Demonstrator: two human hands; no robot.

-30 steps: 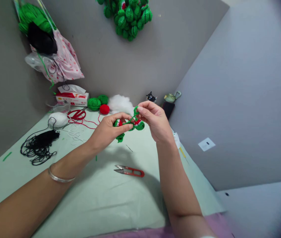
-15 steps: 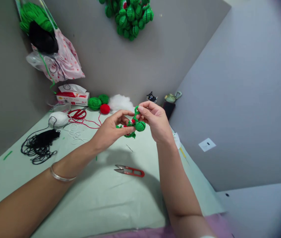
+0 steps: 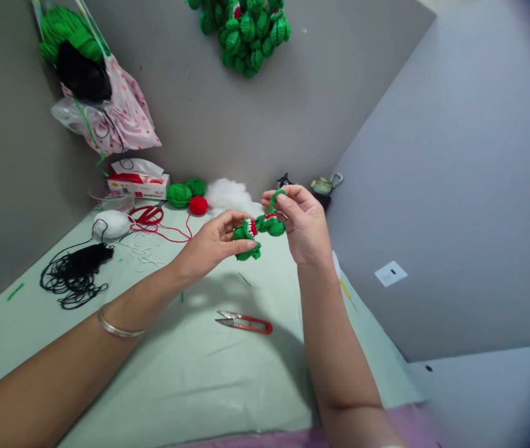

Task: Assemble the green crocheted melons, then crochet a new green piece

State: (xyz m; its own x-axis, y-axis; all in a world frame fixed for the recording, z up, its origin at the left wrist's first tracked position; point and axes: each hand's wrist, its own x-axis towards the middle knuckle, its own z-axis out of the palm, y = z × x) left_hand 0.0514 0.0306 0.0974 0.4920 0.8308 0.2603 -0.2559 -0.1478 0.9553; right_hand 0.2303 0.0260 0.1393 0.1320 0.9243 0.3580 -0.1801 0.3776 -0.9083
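Note:
Between my hands hangs a small green crocheted piece (image 3: 271,226) with red and white stitching and rounded parts. My left hand (image 3: 208,242) pinches its left end between thumb and fingers. My right hand (image 3: 309,227) holds the green cord loop at its upper right, with the rounded part dangling below the fingertips. Beneath the hands, a needle (image 3: 245,280) lies on the pale green tablecloth (image 3: 190,379). Nearer to me are thread snips (image 3: 246,322) with a red handle, blades pointing left.
Left on the table are black yarn (image 3: 78,270), a white yarn ball (image 3: 113,224), green balls (image 3: 179,195), a red ball (image 3: 198,205) and a tissue box (image 3: 138,185). White stuffing (image 3: 230,195) lies behind. A yellow-handled tool (image 3: 346,289) is at right. Green crocheted pieces (image 3: 250,34) hang on the wall.
My right hand has moved slightly right, drawing the rounded part and its cord away from my left hand. The piece has turned, showing more of its red and white stitching.

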